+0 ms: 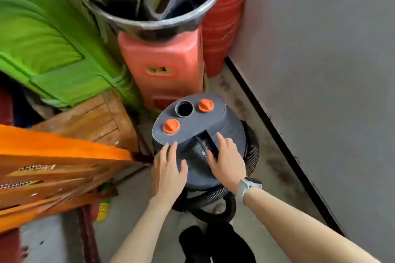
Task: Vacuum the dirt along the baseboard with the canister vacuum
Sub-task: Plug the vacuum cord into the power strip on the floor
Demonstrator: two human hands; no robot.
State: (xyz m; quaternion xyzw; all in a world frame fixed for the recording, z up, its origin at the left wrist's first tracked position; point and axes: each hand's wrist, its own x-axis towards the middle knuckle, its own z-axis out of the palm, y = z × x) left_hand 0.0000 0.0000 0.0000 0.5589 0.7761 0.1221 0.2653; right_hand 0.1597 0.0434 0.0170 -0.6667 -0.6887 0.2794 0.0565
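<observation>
Head view: left hand (168, 168) and right hand (226, 162) rest open-fingered on the canister vacuum (198, 139); gripping its handle slot (206, 144) firmly would steady lifting.

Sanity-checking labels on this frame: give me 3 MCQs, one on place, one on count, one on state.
1. Where does the dirt lie?
A. on the floor beside the black baseboard
B. on the green cushion
C. on the vacuum's lid

2. How many orange knobs are on the canister vacuum?
A. one
B. two
C. four

3. What are the hands doing?
A. both resting open on the vacuum's top
B. both lifting the hose
C. one holding a broom

Answers: 1 A, dark grime runs along the wall's edge. 2 B, one knob beside the open port, another nearer. 3 A, left hand and right hand lie flat on the lid.
</observation>
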